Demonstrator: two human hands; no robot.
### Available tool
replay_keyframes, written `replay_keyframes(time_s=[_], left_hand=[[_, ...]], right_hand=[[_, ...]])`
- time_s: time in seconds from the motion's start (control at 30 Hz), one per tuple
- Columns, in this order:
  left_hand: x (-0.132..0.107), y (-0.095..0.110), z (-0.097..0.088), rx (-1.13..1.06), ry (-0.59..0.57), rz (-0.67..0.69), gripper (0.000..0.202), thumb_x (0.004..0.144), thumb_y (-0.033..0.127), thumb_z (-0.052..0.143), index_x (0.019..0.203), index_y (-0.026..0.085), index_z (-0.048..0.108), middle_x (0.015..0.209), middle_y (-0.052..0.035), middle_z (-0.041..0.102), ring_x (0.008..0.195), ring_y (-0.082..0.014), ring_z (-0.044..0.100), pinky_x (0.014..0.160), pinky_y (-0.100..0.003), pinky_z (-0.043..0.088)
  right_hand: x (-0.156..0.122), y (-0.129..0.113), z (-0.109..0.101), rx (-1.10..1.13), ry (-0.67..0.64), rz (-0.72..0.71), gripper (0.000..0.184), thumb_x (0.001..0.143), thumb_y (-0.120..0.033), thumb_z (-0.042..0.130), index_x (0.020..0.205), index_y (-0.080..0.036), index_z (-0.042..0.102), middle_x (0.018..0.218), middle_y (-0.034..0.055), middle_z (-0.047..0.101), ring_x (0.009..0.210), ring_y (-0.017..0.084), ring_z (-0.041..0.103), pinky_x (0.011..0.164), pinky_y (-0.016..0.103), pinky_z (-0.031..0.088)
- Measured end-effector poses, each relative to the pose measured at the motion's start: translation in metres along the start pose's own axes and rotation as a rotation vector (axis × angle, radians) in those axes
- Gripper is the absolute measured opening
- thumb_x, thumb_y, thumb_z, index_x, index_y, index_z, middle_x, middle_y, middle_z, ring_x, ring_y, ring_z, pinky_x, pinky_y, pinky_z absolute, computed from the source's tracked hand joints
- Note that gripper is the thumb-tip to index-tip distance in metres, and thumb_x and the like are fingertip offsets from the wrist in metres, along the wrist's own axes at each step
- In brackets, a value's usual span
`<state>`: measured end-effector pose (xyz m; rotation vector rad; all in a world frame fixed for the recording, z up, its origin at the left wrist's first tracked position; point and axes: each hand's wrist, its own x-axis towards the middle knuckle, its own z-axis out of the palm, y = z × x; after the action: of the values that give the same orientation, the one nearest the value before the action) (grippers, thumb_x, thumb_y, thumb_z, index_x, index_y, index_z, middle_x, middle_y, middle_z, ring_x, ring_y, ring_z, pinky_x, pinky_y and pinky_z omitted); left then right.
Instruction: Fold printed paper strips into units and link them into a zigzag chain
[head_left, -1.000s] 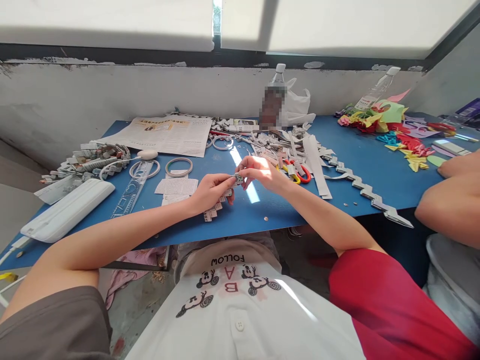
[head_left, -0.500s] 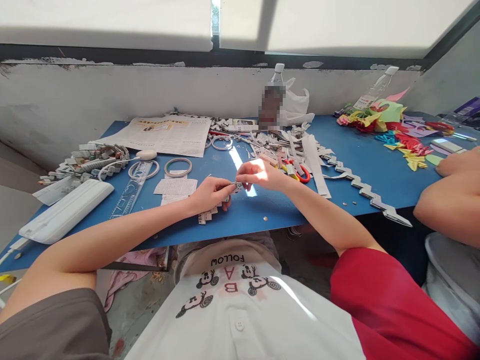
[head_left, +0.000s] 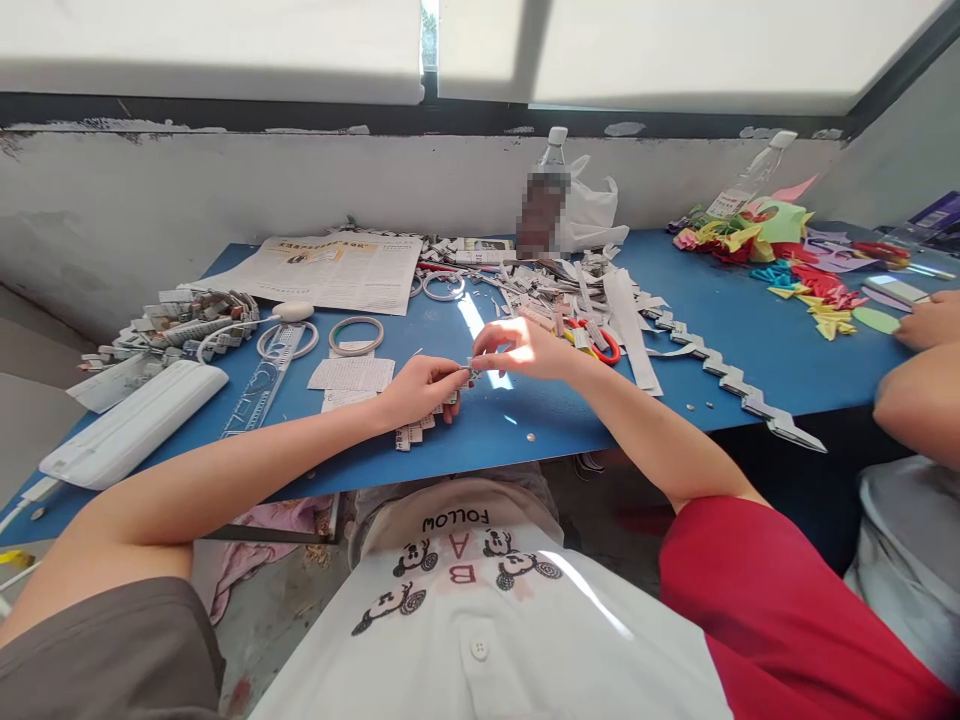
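Note:
My left hand point(head_left: 424, 388) is closed around a zigzag chain of folded newsprint point(head_left: 414, 433), whose stepped tail hangs below the fingers toward the table's front edge. At the chain's upper end, the fingertips of my right hand point(head_left: 519, 348) pinch a small paper link right beside my left thumb. The exact fold between the fingertips is too small to make out. A longer folded paper chain point(head_left: 733, 382) lies slantwise to the right of my right arm. Behind my right hand is a heap of paper strips and folded links point(head_left: 551, 290).
Red-yellow scissors point(head_left: 609, 345) lie by the heap. On the left are tape rolls point(head_left: 356, 337), a clear ruler point(head_left: 259, 395), a white lamp point(head_left: 135, 425), newspaper point(head_left: 352, 275) and a pile of chains point(head_left: 184, 325). A bottle point(head_left: 551, 190) stands behind. Another person's arm point(head_left: 919, 395) rests at right.
My right fingertips have shifted slightly left against the chain's end. My left hand keeps its place. The other person's arm at the right has drawn back to the right.

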<state>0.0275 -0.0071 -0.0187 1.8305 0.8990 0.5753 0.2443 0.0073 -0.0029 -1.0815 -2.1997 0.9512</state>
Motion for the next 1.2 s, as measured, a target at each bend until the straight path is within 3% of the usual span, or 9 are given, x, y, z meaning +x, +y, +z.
replay_keyframes(time_s=[0.13, 0.3, 0.43, 0.6, 0.7, 0.9, 1.03, 1.2], left_hand=[[0.001, 0.000, 0.000, 0.004, -0.005, -0.002, 0.027, 0.088, 0.033, 0.052, 0.069, 0.015, 0.059, 0.051, 0.0017, 0.060, 0.043, -0.0116, 0.059, 0.043, -0.020, 0.044], [0.002, 0.002, 0.000, 0.042, -0.027, -0.004, 0.027, 0.088, 0.032, 0.051, 0.068, 0.015, 0.059, 0.047, 0.0019, 0.058, 0.040, -0.0115, 0.057, 0.042, -0.020, 0.044], [0.004, 0.000, -0.001, 0.028, -0.014, -0.004, 0.027, 0.087, 0.031, 0.052, 0.067, 0.016, 0.058, 0.046, 0.0020, 0.058, 0.040, -0.0116, 0.058, 0.041, -0.020, 0.044], [0.004, -0.003, -0.002, -0.021, -0.003, -0.027, 0.026, 0.088, 0.032, 0.051, 0.068, 0.016, 0.057, 0.048, 0.0023, 0.058, 0.040, -0.0111, 0.058, 0.039, -0.018, 0.041], [0.002, 0.000, -0.002, -0.042, 0.014, -0.011, 0.027, 0.088, 0.033, 0.052, 0.067, 0.016, 0.056, 0.048, 0.0024, 0.058, 0.040, -0.0103, 0.057, 0.040, -0.018, 0.042], [0.000, 0.005, -0.001, -0.041, -0.003, 0.015, 0.027, 0.088, 0.034, 0.054, 0.071, 0.014, 0.061, 0.046, 0.0024, 0.057, 0.038, -0.0096, 0.054, 0.043, -0.019, 0.043], [0.001, 0.004, 0.000, -0.051, -0.024, 0.020, 0.028, 0.089, 0.035, 0.053, 0.072, 0.014, 0.061, 0.046, 0.0026, 0.057, 0.038, -0.0093, 0.054, 0.042, -0.019, 0.042], [0.001, 0.002, 0.000, -0.074, -0.064, -0.012, 0.030, 0.088, 0.039, 0.055, 0.069, 0.016, 0.057, 0.046, 0.0030, 0.057, 0.037, -0.0089, 0.053, 0.040, -0.019, 0.040]], right_hand=[[0.000, -0.003, 0.004, -0.049, 0.000, -0.104, 0.031, 0.084, -0.048, 0.060, 0.076, -0.018, 0.061, 0.095, 0.0056, 0.061, 0.072, 0.014, 0.054, 0.067, 0.029, 0.046], [0.001, -0.002, 0.010, -0.017, 0.117, -0.149, 0.031, 0.085, -0.046, 0.060, 0.073, -0.018, 0.057, 0.099, 0.0061, 0.058, 0.077, 0.014, 0.054, 0.070, 0.029, 0.046], [0.000, 0.000, 0.011, 0.052, 0.079, -0.059, 0.032, 0.085, -0.050, 0.059, 0.078, -0.018, 0.058, 0.098, 0.0059, 0.061, 0.073, 0.014, 0.056, 0.066, 0.028, 0.048], [0.000, -0.003, 0.008, 0.075, -0.038, 0.131, 0.034, 0.089, -0.050, 0.054, 0.097, -0.018, 0.060, 0.082, 0.0047, 0.067, 0.071, 0.016, 0.064, 0.065, 0.029, 0.049], [0.002, -0.004, 0.006, 0.114, -0.116, 0.135, 0.039, 0.084, -0.051, 0.061, 0.107, -0.019, 0.059, 0.081, 0.0044, 0.069, 0.071, 0.017, 0.065, 0.063, 0.028, 0.049], [0.003, -0.003, 0.006, 0.221, -0.094, 0.075, 0.035, 0.073, -0.048, 0.074, 0.080, -0.016, 0.061, 0.069, 0.0031, 0.068, 0.059, 0.014, 0.063, 0.057, 0.027, 0.051], [0.001, -0.006, 0.006, 0.291, -0.066, 0.089, 0.034, 0.069, -0.044, 0.078, 0.075, -0.015, 0.061, 0.066, 0.0028, 0.069, 0.056, 0.014, 0.065, 0.054, 0.025, 0.054], [0.000, -0.007, 0.004, 0.339, -0.132, 0.148, 0.035, 0.070, -0.045, 0.077, 0.079, -0.015, 0.064, 0.068, 0.0049, 0.072, 0.065, 0.018, 0.071, 0.061, 0.028, 0.059]])
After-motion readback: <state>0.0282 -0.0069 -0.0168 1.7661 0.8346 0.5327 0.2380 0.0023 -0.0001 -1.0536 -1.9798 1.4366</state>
